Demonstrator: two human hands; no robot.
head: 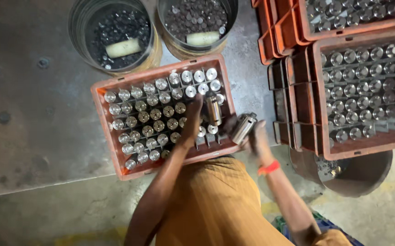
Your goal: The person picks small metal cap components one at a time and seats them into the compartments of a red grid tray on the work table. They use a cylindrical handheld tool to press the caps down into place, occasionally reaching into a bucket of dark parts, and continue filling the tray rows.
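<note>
Head view, looking straight down. Orange crate [101, 119] on the grey counter [33, 114], packed with upright shiny metal cylinders [155, 114] in rows; only the corner at 4 o'clock shows bare divider slots.

Left hand [193, 119] reaches over that corner, fingers closed round a metal cylinder [214, 109] held upright just above the slots. Right hand [257, 139], orange band at the wrist, grips a second metal cylinder [243, 128], tilted, just off the crate's edge at 3 o'clock.

Judgement: the crate is nearly full, a few slots left at that corner.

At 12 o'clock, two round metal tins [75, 32] of small dark parts, a pale roll lying in each. At 2 to 3 o'clock, stacked orange crates [303, 86], filled with the same cylinders. A dark round basin [370, 175] sits below them at 4 o'clock.
</note>
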